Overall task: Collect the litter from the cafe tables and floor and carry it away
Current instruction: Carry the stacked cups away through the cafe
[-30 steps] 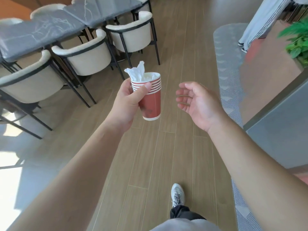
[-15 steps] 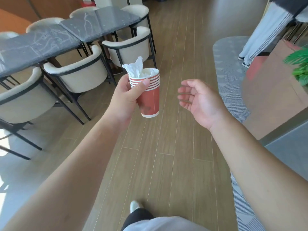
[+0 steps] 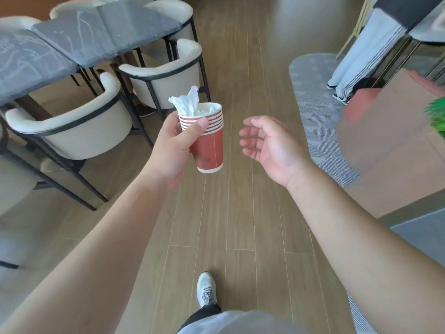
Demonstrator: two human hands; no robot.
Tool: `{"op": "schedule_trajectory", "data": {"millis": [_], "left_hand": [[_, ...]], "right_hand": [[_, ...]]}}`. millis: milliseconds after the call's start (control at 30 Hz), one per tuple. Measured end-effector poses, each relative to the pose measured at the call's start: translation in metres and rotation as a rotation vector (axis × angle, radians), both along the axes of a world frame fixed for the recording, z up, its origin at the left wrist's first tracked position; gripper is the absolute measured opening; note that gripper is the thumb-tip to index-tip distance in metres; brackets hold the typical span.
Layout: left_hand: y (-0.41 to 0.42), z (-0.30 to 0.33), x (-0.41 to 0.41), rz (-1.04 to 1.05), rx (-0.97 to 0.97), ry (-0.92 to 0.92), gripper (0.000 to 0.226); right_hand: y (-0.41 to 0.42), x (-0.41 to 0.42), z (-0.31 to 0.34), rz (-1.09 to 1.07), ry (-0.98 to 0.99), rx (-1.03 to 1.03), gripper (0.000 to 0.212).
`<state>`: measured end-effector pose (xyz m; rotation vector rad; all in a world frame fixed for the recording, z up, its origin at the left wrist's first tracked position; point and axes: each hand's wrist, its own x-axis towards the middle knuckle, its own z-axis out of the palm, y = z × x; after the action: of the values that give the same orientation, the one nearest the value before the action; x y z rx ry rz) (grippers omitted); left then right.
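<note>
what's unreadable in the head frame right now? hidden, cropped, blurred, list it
- Paper cups: the exact number in the stack is unclear; the left hand covers part of the rims.
- Cup contents: only the crumpled tissue shows; anything beneath it is hidden by the cup wall.
- Standing person: cut off by the top edge; only the trouser legs and shoes show.
- Counter and plant at right: motion-blurred, the plant cropped by the right edge.
- Right hand: empty, fingers loosely curled.

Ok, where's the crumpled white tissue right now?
In the head view, centre-left, the tissue sticks out of the stacked red paper cups that the left hand grips above the wooden floor, beside cream chairs.
</note>
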<state>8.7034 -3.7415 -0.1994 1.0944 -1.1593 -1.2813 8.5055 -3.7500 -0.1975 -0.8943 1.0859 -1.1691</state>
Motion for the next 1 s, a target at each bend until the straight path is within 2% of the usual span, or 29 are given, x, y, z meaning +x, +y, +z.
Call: {"op": "schedule_trajectory", "data": {"millis": [200, 400, 533, 767, 1000], "left_hand": [[-0.085, 0.012, 0.048, -0.038, -0.047, -0.003, 0.056], [-0.147, 0.003, 0.06, -0.051, -0.02, -0.011, 0.058], [-0.19, -0.007, 0.048, -0.068, 0.01, -0.016, 0.066], [-0.287, -0.02, 0.012, -0.085, 0.038, -0.06, 0.062], [-0.408, -0.005, -0.051, -0.101, 0.041, -0.103, 0.054]], "right_hand": [[-0.076, 0.047, 0.012, -0.02, 0.019, -0.034, 0.022], [-0.13, 0.051, 0.009, -0.069, 0.019, -0.037, 0.02], [-0.168, 0.042, -0.003, -0.095, 0.014, -0.02, 0.02], [-0.266, 0.01, -0.024, -0.098, -0.039, 0.0, 0.022], [-0.39, -0.045, -0.018, -0.074, -0.071, 0.013, 0.022]]}}
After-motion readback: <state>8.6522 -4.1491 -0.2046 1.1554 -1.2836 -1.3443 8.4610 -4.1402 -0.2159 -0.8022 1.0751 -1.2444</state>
